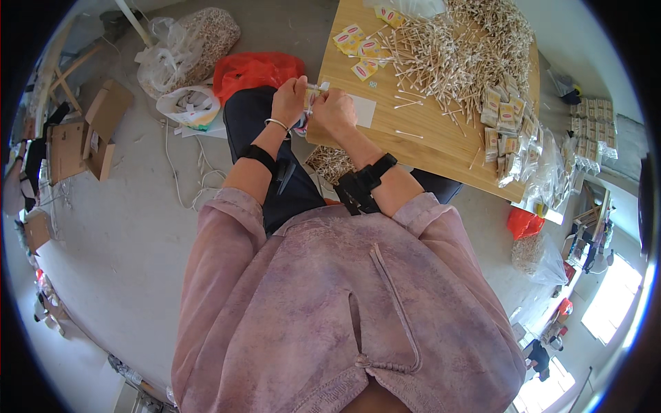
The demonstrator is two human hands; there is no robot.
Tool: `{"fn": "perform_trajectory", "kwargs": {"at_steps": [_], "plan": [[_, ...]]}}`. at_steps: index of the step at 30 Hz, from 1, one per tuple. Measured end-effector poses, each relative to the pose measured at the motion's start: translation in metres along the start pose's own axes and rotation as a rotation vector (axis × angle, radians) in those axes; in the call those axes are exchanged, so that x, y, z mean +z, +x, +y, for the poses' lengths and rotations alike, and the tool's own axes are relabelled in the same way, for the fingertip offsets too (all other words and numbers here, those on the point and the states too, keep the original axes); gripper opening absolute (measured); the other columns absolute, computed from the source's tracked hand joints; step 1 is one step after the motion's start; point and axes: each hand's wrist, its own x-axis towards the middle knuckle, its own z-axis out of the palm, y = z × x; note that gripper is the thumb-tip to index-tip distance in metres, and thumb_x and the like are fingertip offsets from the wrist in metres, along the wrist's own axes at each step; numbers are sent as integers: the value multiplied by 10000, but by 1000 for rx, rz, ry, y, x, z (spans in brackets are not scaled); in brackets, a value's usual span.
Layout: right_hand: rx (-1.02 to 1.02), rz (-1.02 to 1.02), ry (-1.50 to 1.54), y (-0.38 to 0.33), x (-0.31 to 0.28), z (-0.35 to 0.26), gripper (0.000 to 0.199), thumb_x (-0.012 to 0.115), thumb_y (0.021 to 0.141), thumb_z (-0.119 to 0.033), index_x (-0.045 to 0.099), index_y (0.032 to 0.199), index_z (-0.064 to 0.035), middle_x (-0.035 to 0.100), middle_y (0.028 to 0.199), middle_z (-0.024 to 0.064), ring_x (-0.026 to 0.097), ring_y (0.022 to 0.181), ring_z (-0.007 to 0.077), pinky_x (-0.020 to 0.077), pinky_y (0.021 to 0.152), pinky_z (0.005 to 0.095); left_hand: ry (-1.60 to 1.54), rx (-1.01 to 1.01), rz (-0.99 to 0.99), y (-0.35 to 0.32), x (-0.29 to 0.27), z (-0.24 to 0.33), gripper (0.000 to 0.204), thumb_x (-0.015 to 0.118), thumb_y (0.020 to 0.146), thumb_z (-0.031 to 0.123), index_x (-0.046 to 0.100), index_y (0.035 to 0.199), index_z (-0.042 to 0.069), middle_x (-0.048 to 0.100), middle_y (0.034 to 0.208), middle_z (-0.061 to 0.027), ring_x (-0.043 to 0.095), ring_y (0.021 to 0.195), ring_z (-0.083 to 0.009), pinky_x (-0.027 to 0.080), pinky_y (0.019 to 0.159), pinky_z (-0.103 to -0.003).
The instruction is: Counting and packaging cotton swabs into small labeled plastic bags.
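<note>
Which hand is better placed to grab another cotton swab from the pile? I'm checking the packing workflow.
Right, probably. The right hand sits nearer the pile of swabs on the table; the left hand is off the table's edge.

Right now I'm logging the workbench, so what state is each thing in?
left hand: closed on the small packet.
right hand: closed on the same packet.
small packet: held between both hands at the table edge.
cotton swabs: loose, heaped on the wooden table.
filled packets: piled at the table's right side.
red bag: crumpled on the floor.
cardboard box: open.
</note>
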Motion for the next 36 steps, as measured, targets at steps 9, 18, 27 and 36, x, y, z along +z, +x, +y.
{"fn": "perform_trajectory", "kwargs": {"at_steps": [9,18,27,36], "plan": [[-22,1,-16,0,-4,-5,319,536,837,-293,637,977,-25,646,983,213,620,949,370,494,819,444,5,12,1,10,2,-1,431,423,934,389,564,793,7,600,800,-232,572,800,-428,447,682,-466],[-60,105,-16,-5,8,4,230,551,798,-258,671,856,-71,666,899,177,630,876,358,497,780,448,26,-7,-12,10,3,2,441,408,939,396,570,802,9,603,817,-237,571,818,-431,443,698,-470],[-65,147,59,-15,-14,32,178,570,807,-239,633,845,-77,665,877,145,637,851,333,500,733,434,69,10,-19,12,1,0,462,399,945,410,575,811,4,611,824,-237,576,824,-431,449,703,-462],[-285,210,138,-5,-1,31,145,668,757,-228,634,795,-92,647,810,97,625,787,296,490,691,403,35,29,-51,12,-3,-3,476,395,945,420,563,799,-1,601,812,-241,572,817,-431,442,698,-463]]}}
